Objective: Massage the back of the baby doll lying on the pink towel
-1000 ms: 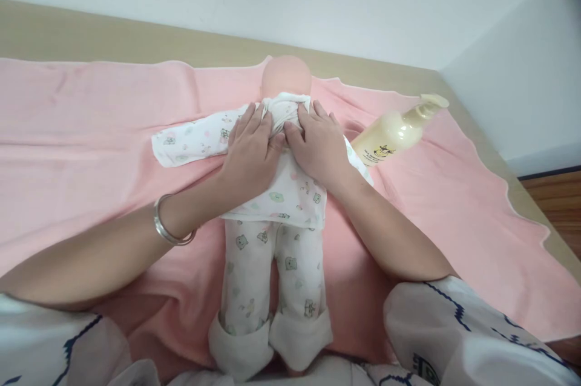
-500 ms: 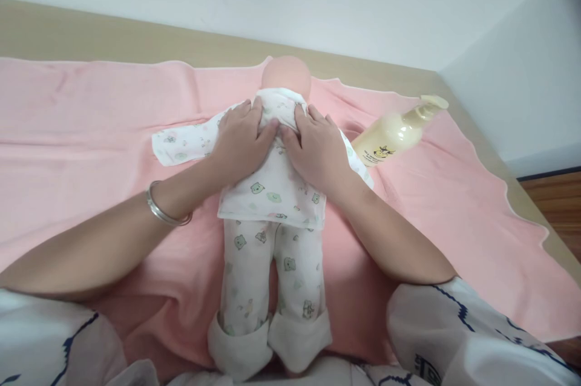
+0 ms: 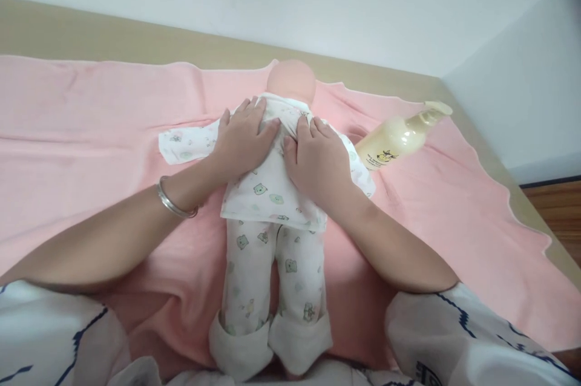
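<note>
Here, I have my left grip (image 3: 242, 141) spread wide and flat, thumb apart, on the upper part of the doll's shirt (image 3: 272, 195). My right grip (image 3: 318, 162) rests beside it with its fingertips at creased cloth below the neckline; I can't make out whether it pinches any. The doll (image 3: 276, 216) lies beneath both grips, its bald head (image 3: 291, 80) just beyond them, its patterned trousers (image 3: 252, 271) on my side of them. One sleeve (image 3: 186, 143) stretches out left of my left grip. Right of my right grip, a pump bottle (image 3: 393, 144) lies on the pink blanket (image 3: 113, 114), which covers much of the worktop (image 3: 136, 26).
</note>
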Demonstrator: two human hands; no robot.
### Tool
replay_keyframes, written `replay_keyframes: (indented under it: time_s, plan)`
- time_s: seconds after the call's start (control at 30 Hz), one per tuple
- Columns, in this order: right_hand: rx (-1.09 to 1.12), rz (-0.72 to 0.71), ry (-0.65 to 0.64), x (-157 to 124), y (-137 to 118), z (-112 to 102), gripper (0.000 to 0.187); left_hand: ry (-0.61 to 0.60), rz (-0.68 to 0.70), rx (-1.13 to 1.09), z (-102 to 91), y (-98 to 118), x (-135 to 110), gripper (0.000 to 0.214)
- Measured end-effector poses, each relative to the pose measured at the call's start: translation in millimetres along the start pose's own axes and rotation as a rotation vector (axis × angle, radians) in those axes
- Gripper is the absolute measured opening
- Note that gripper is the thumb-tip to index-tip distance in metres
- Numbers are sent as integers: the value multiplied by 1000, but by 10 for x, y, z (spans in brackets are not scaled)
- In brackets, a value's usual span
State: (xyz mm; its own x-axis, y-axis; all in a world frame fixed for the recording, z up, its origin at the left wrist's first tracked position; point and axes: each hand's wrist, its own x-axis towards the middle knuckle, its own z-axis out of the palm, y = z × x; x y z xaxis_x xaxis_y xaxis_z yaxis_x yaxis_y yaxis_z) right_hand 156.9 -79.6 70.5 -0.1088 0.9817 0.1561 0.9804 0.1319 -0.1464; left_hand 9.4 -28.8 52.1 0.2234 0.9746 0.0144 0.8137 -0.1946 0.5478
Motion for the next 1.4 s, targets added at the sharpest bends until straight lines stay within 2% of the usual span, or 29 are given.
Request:
replay_keyframes:
  time_s: [0.2, 0.4, 0.53, 0.63, 0.73, 0.87, 1.0, 1.1, 1.2, 1.4]
  plan:
    - [156, 40, -132, 282, 223, 73, 69, 54, 24, -7, 46, 39, -84, 64]
    - [163, 10, -103, 403, 357, 130, 73, -30, 61, -27, 31, 218, -280, 68]
    - [127, -1, -145, 254, 202, 51, 71, -38, 50, -44, 28, 117, -116, 63]
    - [87, -2, -115, 60, 10, 8, 70, 29, 50, -8, 53, -25, 78, 58]
    - [72, -11, -123, -43, -95, -10, 71, 90, 67, 1, 89, -95, 160, 55]
    - [153, 20, -185, 118, 26, 1, 71, 122, 49, -19, 112, -62, 107, 56]
    - [174, 102, -177, 342, 213, 45, 70, 118, 22, -45, 120, -25, 78, 57]
    - [164, 107, -177, 385, 260, 74, 73, 113, 17, -32, 120, -19, 88, 58]
    - [168, 82, -164, 380, 287, 94, 73, 89, 6, -1, 78, 23, 45, 60]
    - [201, -87, -116, 392, 412, 81, 71, -75, 74, -3, -111, 208, -210, 65]
